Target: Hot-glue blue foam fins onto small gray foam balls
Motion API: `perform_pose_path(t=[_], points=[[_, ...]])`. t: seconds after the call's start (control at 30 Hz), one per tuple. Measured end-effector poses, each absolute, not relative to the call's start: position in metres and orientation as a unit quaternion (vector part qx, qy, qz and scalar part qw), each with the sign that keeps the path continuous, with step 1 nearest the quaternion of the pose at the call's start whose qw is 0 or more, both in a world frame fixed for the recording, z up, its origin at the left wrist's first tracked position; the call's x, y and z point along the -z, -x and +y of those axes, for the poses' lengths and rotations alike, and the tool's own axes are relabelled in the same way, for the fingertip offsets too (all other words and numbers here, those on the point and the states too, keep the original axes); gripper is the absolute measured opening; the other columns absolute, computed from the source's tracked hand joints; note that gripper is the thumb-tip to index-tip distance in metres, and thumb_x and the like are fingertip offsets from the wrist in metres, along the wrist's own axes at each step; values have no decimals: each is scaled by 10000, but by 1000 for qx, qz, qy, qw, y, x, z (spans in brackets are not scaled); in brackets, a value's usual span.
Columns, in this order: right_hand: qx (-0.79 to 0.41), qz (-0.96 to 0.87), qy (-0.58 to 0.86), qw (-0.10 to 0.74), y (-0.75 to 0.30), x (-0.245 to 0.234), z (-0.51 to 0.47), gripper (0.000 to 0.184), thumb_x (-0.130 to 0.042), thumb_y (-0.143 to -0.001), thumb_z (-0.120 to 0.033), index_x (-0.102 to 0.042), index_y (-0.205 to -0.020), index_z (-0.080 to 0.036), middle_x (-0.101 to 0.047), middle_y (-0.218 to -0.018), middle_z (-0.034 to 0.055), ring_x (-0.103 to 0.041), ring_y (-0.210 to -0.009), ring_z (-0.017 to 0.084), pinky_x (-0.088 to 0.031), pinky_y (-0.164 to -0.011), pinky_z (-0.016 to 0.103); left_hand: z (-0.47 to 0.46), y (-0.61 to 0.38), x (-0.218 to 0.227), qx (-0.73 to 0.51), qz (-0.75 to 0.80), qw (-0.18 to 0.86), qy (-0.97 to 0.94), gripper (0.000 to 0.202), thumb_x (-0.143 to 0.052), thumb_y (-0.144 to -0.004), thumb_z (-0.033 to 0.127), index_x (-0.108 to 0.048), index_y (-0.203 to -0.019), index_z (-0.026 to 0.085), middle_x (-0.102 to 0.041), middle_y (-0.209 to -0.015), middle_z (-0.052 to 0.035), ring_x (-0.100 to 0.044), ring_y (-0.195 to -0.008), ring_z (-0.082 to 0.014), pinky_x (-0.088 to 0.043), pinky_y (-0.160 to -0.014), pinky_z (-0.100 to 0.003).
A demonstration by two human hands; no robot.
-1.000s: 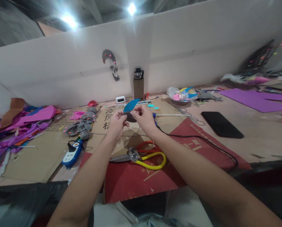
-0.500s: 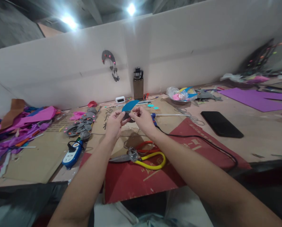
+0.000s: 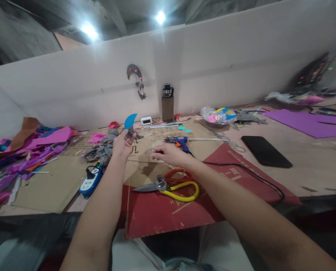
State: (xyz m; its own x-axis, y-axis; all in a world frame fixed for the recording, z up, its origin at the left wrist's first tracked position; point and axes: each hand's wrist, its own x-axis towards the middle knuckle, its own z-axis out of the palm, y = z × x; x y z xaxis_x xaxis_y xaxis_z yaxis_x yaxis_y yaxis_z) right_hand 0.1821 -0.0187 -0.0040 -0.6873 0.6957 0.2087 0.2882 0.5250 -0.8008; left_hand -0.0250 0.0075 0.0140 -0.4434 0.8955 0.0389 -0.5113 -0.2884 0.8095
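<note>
My left hand (image 3: 123,142) is raised over the cardboard and pinches a blue crescent-shaped foam piece (image 3: 130,120) with a small grey bit under it. My right hand (image 3: 168,154) hovers lower, right of it, fingers loosely curled; whether anything thin is in them I cannot tell. A blue glue gun (image 3: 179,141) lies just behind the right hand, its black cord (image 3: 241,169) running right. Scissors with red and yellow handles (image 3: 170,184) lie on the red cardboard (image 3: 168,214) below both hands.
A pile of grey foam pieces (image 3: 100,148) and a blue-white power strip (image 3: 90,180) lie left. Pink and purple scraps (image 3: 29,150) heap at far left. A brown bottle (image 3: 167,103), a bowl of scraps (image 3: 215,114), a black phone (image 3: 265,151) and purple sheets (image 3: 306,122) stand behind and right.
The hands have come apart. My left hand carried the blue crescent left and up; my right hand let go of it and dropped toward the cardboard, uncovering the glue gun.
</note>
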Motion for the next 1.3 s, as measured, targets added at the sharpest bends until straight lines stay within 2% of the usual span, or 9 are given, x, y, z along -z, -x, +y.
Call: perform_pose_path(t=[0.4, 0.57, 0.67, 0.8, 0.9, 0.97, 1.07, 1.2, 1.3], points=[[-635, -652, 127, 395, -220, -30, -24, 246, -613, -801, -419, -591, -865, -182, -350, -616, -64, -277, -494, 48, -239, -442, 186, 19, 74, -16, -845, 333, 392, -142, 111, -522, -854, 111, -570, -759, 143, -675, -721, -16, -680, -716, -85, -570, -728, -188], [-652, -634, 43, 414, -239, -38, -24, 377, -640, -773, -463, -565, -1063, -235, -526, -780, -21, -378, -523, 55, -302, -412, 175, 18, 87, -16, -867, 321, 359, -128, 164, -509, -864, 113, -555, -717, 167, -669, -705, 1, -674, -707, -73, -569, -706, -184], [-633, -698, 33, 333, -244, -39, -23, 439, -519, -819, -574, -581, -1090, -234, -632, -923, 34, -535, -632, 99, -445, -511, 221, 18, 86, -17, -869, 315, 359, -129, 176, -502, -871, 117, -556, -711, 164, -670, -705, -2, -671, -693, -68, -565, -696, -172], [-426, -833, 289, 203, -244, -40, -17, 552, -322, -899, -587, -675, -894, -163, -693, -972, 114, -636, -876, 186, -484, -771, 283, 18, 73, -18, -838, 348, 381, -178, 141, -494, -871, 138, -593, -771, 141, -691, -760, -39, -688, -716, -103, -560, -635, -165], [-164, -787, 554, 218, -244, -34, -3, 584, -299, -910, -560, -686, -829, -130, -704, -902, 170, -650, -888, 237, -468, -758, 290, 17, 57, -17, -817, 351, 389, -240, 132, -490, -864, 132, -593, -780, 129, -706, -781, -58, -694, -717, -123, -562, -633, -177], [-86, -756, 625, 177, -245, -23, 10, 549, -349, -900, -536, -696, -843, -115, -701, -947, 198, -650, -928, 259, -466, -767, 297, 15, 46, -15, -812, 346, 389, -263, 108, -509, -843, 111, -587, -771, 133, -709, -763, -44, -695, -703, -123, -567, -649, -187], [-117, -739, 657, 95, -244, 1, 27, 442, -524, -826, -499, -702, -880, -99, -698, -976, 210, -651, -935, 270, -479, -763, 302, 12, 32, -13, -794, 345, 406, -292, 99, -519, -833, 98, -590, -768, 124, -706, -730, -57, -701, -711, -143, -568, -637, -192], [-173, -727, 639, 183, -238, 30, 38, 211, -665, -724, -268, -701, -855, -106, -695, -876, 222, -650, -924, 291, -490, -766, 340, 10, 23, -11, -768, 354, 431, -315, 75, -538, -820, 92, -596, -776, 110, -708, -751, -78, -704, -711, -159, -574, -631, -209], [-202, -706, 642, 221, -238, 37, 41, 199, -686, -684, -264, -682, -825, -123, -685, -770, 185, -654, -843, 285, -501, -701, 345, 11, 19, -5, -746, 366, 447, -330, 45, -565, -806, 94, -608, -803, 106, -707, -773, -82, -703, -695, -162, -575, -615, -216]])
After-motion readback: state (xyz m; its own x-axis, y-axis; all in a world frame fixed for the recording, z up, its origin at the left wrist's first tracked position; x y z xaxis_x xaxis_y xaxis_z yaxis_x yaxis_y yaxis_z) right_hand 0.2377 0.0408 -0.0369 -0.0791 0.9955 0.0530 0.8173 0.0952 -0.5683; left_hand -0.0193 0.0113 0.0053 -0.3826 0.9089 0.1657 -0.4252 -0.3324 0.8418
